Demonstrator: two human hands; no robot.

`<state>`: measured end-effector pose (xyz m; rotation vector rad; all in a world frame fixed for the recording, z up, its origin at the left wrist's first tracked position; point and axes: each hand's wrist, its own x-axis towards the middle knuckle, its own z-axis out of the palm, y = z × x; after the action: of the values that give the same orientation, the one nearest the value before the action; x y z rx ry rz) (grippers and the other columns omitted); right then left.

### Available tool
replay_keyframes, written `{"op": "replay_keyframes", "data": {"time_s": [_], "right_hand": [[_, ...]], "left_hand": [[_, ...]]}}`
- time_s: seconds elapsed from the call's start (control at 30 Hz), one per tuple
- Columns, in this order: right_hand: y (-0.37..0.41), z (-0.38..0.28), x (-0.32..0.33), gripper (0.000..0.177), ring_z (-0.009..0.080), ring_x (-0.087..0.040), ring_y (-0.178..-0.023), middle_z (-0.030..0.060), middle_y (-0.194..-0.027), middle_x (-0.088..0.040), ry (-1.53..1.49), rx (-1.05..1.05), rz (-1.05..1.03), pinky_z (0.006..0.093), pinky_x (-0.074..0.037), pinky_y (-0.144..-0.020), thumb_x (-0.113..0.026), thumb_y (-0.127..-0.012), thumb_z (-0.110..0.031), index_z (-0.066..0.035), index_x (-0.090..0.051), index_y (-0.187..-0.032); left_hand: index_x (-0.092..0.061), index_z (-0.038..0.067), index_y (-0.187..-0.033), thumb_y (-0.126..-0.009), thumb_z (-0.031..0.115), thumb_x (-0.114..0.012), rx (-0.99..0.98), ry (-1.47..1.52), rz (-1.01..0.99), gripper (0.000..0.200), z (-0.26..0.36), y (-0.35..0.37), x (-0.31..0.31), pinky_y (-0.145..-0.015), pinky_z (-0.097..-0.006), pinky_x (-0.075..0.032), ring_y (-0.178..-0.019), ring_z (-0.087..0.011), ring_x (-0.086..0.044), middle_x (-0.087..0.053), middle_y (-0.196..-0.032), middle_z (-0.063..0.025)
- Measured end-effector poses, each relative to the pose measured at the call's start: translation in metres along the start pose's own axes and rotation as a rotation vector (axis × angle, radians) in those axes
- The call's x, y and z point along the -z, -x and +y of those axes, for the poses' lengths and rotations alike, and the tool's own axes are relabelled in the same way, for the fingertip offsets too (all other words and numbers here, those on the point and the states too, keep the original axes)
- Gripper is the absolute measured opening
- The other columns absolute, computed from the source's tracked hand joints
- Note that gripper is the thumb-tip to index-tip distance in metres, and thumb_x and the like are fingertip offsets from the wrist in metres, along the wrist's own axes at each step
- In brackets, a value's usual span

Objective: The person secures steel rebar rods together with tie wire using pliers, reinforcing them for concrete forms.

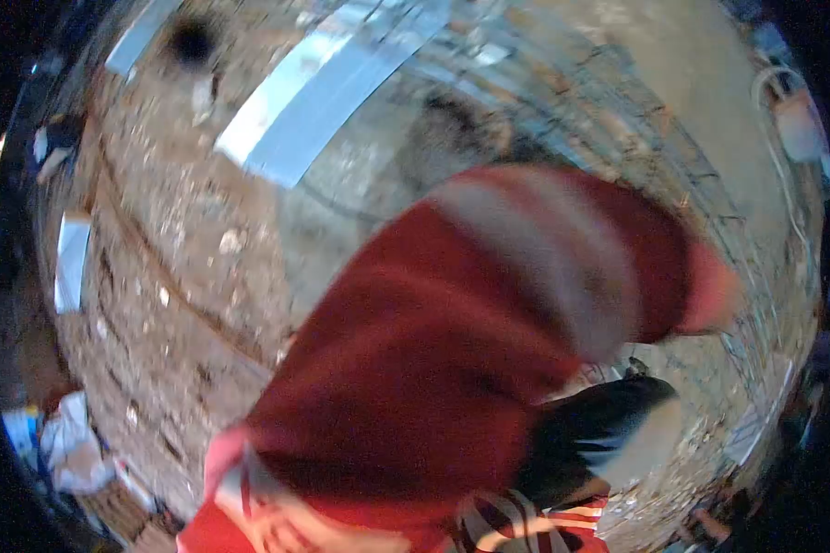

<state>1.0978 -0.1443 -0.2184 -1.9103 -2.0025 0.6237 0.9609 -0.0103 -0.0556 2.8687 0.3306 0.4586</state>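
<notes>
A dark red sleeve [406, 350] with grey bands fills the middle of the head view, very close to the camera. It rises from the lower left and bends over to the right. At its end is a pinkish, smeared shape [713, 290], apparently my left hand. Its fingers cannot be made out, nor whether it holds anything. Behind it lies a grid of thin metal bars [710, 198]. My right hand does not show. Below the sleeve are a dark trouser leg [604, 429] and a striped piece of cloth [507, 523].
A long pale board or sheet [318, 106] lies on the rough, debris-strewn ground [184, 212]. Smaller pale pieces [72, 261] lie at the left. A white bag [76, 447] sits lower left. A pale container [796, 124] and a looped hose [773, 97] are at the right.
</notes>
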Motion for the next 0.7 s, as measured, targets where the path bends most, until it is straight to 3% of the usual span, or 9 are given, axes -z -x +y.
{"op": "replay_keyframes", "data": {"time_s": [0.13, 0.4, 0.5, 0.57, 0.6, 0.67, 0.7], "right_hand": [[0.003, -0.003, 0.025, 0.019, 0.0174, -0.053, -0.072, 0.0061, -0.080, -0.057, -0.096, 0.005, -0.054, 0.0288, -0.044, -0.067, -0.058, -0.090, -0.015, 0.000, -0.061, -0.102], [0.024, -0.014, 0.143, 0.019, 0.0136, -0.049, -0.068, 0.0028, -0.077, -0.054, -0.432, -0.082, -0.087, 0.0259, -0.042, -0.064, -0.059, -0.090, -0.015, 0.001, -0.061, -0.102], [0.027, -0.006, 0.185, 0.019, 0.0123, -0.048, -0.067, 0.0017, -0.076, -0.053, -0.534, -0.110, 0.054, 0.0249, -0.041, -0.063, -0.059, -0.090, -0.014, 0.001, -0.061, -0.102], [0.027, 0.010, 0.205, 0.019, 0.0114, -0.047, -0.066, 0.0010, -0.075, -0.052, -0.681, -0.111, 0.290, 0.0243, -0.041, -0.063, -0.059, -0.090, -0.014, 0.001, -0.061, -0.102], [0.024, 0.018, 0.201, 0.020, 0.0095, -0.040, -0.064, 0.0003, -0.073, -0.048, -0.791, -0.066, 0.433, 0.0246, -0.035, -0.058, -0.059, -0.092, -0.018, -0.001, -0.061, -0.102], [0.019, 0.026, 0.205, 0.020, 0.0086, -0.038, -0.062, -0.0011, -0.071, -0.045, -0.720, -0.051, 0.546, 0.0245, -0.033, -0.057, -0.057, -0.093, -0.018, -0.001, -0.061, -0.102], [0.019, 0.026, 0.209, 0.020, 0.0078, -0.036, -0.060, -0.0024, -0.069, -0.043, -0.640, -0.049, 0.624, 0.0244, -0.031, -0.056, -0.054, -0.095, -0.018, -0.001, -0.061, -0.102]], "left_hand": [[-0.069, 0.005, -0.076, -0.072, 0.021, -0.065, 0.017, 0.044, -0.027, 0.017, 0.008, -0.004, 0.002, -0.061, -0.0438, -0.052, -0.071, -0.0312, -0.065, -0.066, -0.074, -0.0143], [-0.067, 0.004, -0.085, -0.072, 0.020, -0.063, -0.002, -0.045, -0.079, 0.021, 0.003, -0.035, 0.002, -0.060, -0.0439, -0.051, -0.071, -0.0311, -0.065, -0.064, -0.071, -0.0149], [-0.066, 0.003, -0.088, -0.072, 0.019, -0.063, 0.057, -0.051, -0.049, 0.023, -0.003, -0.034, 0.009, -0.059, -0.0440, -0.051, -0.071, -0.0311, -0.065, -0.064, -0.070, -0.0151], [-0.066, 0.003, -0.091, -0.072, 0.019, -0.063, 0.118, -0.010, -0.034, 0.025, -0.001, -0.019, 0.020, -0.059, -0.0440, -0.051, -0.071, -0.0311, -0.065, -0.063, -0.069, -0.0153], [-0.066, 0.003, -0.092, -0.072, 0.019, -0.062, 0.162, 0.026, -0.038, 0.026, -0.003, -0.010, 0.021, -0.059, -0.0440, -0.051, -0.071, -0.0310, -0.065, -0.063, -0.069, -0.0153], [-0.065, 0.002, -0.094, -0.073, 0.019, -0.062, 0.266, 0.107, -0.040, 0.027, -0.011, 0.006, 0.028, -0.058, -0.0441, -0.051, -0.071, -0.0310, -0.065, -0.063, -0.068, -0.0155], [-0.066, 0.003, -0.090, -0.075, 0.018, -0.060, 0.320, 0.144, 0.087, 0.022, -0.017, 0.026, 0.041, -0.057, -0.0429, -0.051, -0.069, -0.0330, -0.065, -0.063, -0.070, -0.0158]]}}
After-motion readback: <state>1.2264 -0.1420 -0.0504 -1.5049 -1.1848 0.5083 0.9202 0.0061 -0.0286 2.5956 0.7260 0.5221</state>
